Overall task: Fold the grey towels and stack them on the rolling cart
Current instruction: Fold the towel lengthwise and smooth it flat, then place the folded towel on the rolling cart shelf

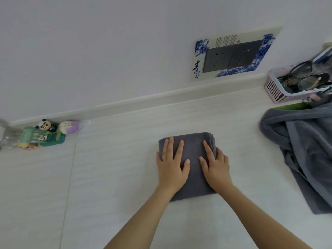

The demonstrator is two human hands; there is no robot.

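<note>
Both hands, left [171, 166] and right [215, 167], flat, fingers spread | pressing folded rectangular terry towel [193, 150] | pale countertop [116, 168]

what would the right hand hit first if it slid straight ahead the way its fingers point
The right hand lies flat on the folded dark grey terry towel, fingers aimed at the wall. Past the towel's far edge, only bare white countertop shows, then probably the low white backsplash ledge.
</note>
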